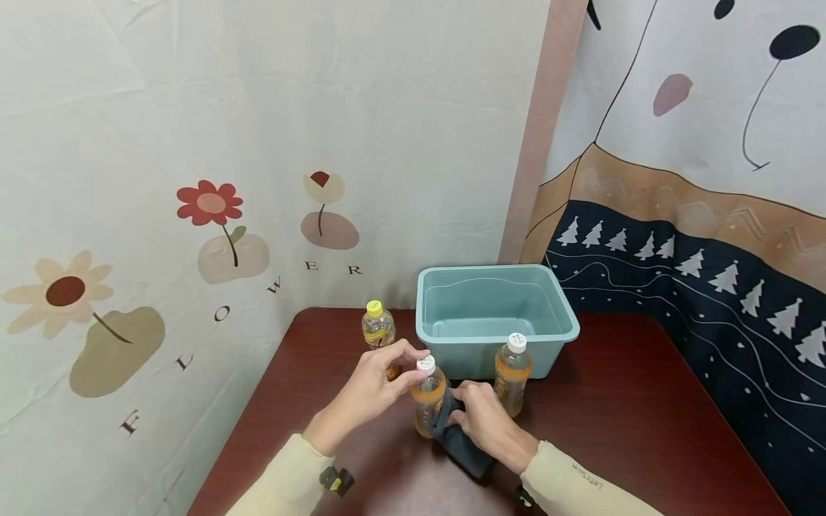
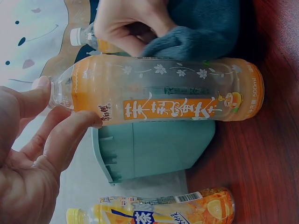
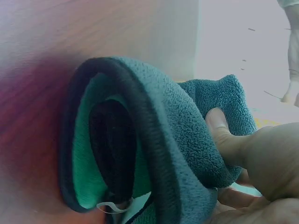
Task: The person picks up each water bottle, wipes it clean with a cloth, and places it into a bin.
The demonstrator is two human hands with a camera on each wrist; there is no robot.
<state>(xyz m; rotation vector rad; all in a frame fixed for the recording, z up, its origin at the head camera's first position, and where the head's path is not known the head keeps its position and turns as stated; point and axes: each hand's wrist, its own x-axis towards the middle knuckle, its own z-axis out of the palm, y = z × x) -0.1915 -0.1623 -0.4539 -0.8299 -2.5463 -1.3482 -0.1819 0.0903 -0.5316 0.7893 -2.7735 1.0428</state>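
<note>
A white-capped tea bottle with an orange label stands upright on the table. My left hand pinches it at the cap and neck, thumb on one side and fingers on the other. In my right hand is a folded teal cloth with dark edging, gripped between thumb and fingers. The cloth touches the bottle's right side, and its loose end hangs down toward the tabletop. In the left wrist view the bottle shows its flowered label, with the cloth against its far side.
Behind the hands stands a light blue-green plastic bin. A second white-capped bottle is in front of it, just beyond my right hand. A yellow-capped bottle stands left of the bin. The dark red table meets printed curtains at the back.
</note>
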